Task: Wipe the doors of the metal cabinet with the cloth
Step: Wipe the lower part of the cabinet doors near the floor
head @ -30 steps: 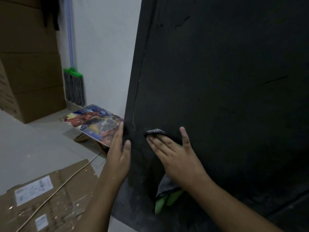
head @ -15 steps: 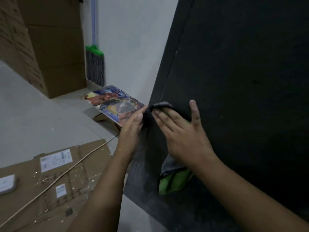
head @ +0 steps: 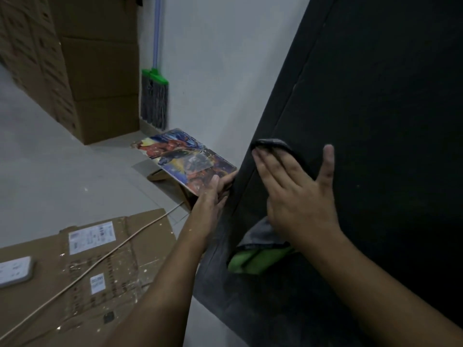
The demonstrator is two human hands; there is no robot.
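Right hand lies flat, fingers extended and spread, palm pressing the cloth against the black cabinet door near the door's left edge. No closed grip: the cloth is pinned between palm and metal, not pinched. One fold shows above the fingertips, and the grey and green tail hangs free below the wrist.

Left hand is curled loosely around the door's left edge, fingers wrapped onto the edge; it holds nothing else and appears to steady the panel.

Risks, judged:
- The cloth is held by pressure alone; a lighter stroke could let it slide out and drop.
- The hanging tail may bunch under the palm and leave streaks.
- Fingers on the edge could be nipped if the door swings.
- Low light makes missed patches hard to spot.

Materials: door is matte dark sheet metal, smooth, with a faint vertical seam and dusty grey smears toward its lower edge. Cloth is soft and limp. Flattened cardboard on the floor is speckled with pale flecks.
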